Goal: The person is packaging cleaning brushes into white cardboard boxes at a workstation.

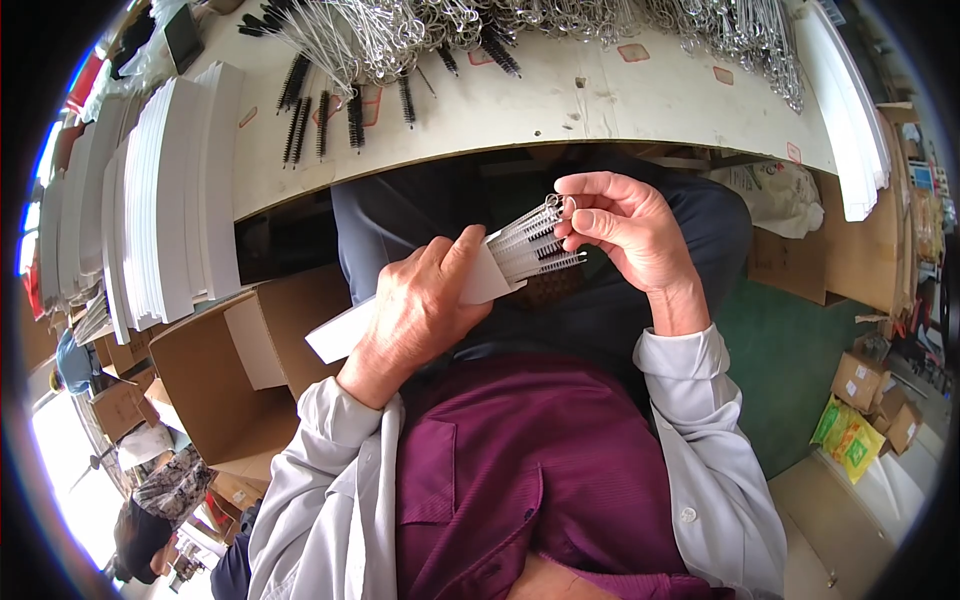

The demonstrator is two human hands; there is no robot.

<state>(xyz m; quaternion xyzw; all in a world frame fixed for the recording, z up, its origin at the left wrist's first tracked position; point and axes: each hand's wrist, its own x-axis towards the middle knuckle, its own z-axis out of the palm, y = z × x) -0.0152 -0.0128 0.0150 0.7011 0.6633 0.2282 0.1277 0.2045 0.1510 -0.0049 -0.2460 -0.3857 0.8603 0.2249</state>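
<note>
My left hand (425, 290) is wrapped round a long, narrow white box (482, 280), which tilts up to the right over my lap. Several thin wire brushes (530, 243) with looped ends stick out of its open end, some with black bristles and some with pale ones. At the loops of these brushes, my right hand (635, 225) has its thumb and fingers curled round the wire ends. The parts of the brushes inside the box are hidden.
A big heap of looped wire brushes (430, 35) covers the far side of the table (560, 110). White flat boxes (160, 200) stand stacked at the left, more (850, 120) at the right. An open cardboard carton (225, 375) stands left of my lap. Another person (150, 530) is at lower left.
</note>
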